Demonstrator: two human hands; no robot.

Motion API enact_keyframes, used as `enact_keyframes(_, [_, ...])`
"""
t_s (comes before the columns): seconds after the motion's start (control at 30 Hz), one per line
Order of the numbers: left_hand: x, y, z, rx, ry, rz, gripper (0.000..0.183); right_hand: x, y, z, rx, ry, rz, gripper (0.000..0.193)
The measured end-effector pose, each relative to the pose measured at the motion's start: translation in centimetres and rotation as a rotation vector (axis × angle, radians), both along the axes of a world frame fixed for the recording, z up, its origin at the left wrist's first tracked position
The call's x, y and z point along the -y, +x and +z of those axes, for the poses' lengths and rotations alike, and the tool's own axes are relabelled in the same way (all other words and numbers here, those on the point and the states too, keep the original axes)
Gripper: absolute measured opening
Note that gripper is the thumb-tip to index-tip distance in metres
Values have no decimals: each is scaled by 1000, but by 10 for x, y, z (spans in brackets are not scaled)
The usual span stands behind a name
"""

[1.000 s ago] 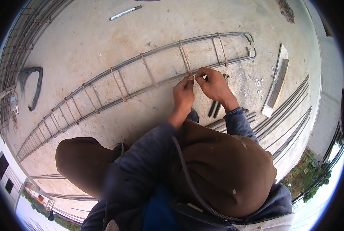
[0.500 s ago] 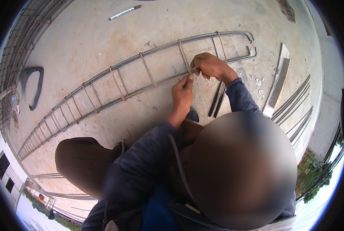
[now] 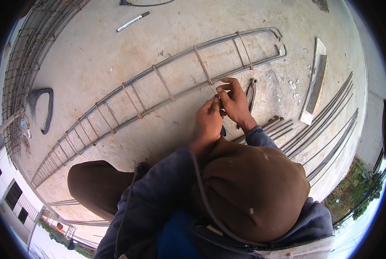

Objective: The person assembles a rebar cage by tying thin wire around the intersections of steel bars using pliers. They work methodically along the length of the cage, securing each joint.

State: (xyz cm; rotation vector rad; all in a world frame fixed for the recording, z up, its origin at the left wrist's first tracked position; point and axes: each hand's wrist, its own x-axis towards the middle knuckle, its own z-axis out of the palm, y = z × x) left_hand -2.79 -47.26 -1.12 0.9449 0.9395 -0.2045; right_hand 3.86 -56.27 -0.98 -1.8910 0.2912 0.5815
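Brown trousers (image 3: 255, 185) cover our bent knee. Beyond it our left hand (image 3: 208, 115) and right hand (image 3: 235, 103) meet, fingers curled; we cannot tell what they pinch. Just past them, our steel frame (image 3: 163, 83) lies along the floor (image 3: 93, 52), a marker (image 3: 133, 22) farther off.

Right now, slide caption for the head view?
Left hand and right hand close together at the near edge of a steel frame on concrete floor, marker beyond.

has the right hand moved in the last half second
Yes, toward the person: the right hand was over the near edge of the rebar frame and is now mostly short of it.
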Motion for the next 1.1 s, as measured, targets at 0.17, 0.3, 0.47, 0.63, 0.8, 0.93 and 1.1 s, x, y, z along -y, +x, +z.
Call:
enact_keyframes(0.17, [-24, -17, 5, 57, 384, -545, 20, 15, -2, -7, -170, 63, 334, 22])
enact_keyframes(0.3, [-62, -5, 7, 142, 844, -577, 19, 2, 12, 29, 164, -282, 600, 18])
enact_keyframes(0.47, [-81, 52, -1, 573, 1103, -605, 21, -3, 45, 28, 574, -479, 712, 11])
enact_keyframes(0.63, [-73, 49, -21, 506, 1019, -593, 21, 0, 50, 10, 585, -576, 601, 13])
enact_keyframes(0.8, [-76, 49, -24, 543, 1034, -581, 17, -6, -8, -13, 422, -488, 469, 14])
enact_keyframes(0.93, [-82, 48, -17, 471, 903, -468, 15, -20, -15, -11, 150, -61, 168, 12])
enact_keyframes(1.1, [-92, 31, -19, 441, 1085, -262, 16, -14, 29, -8, 80, 33, 51, 17])
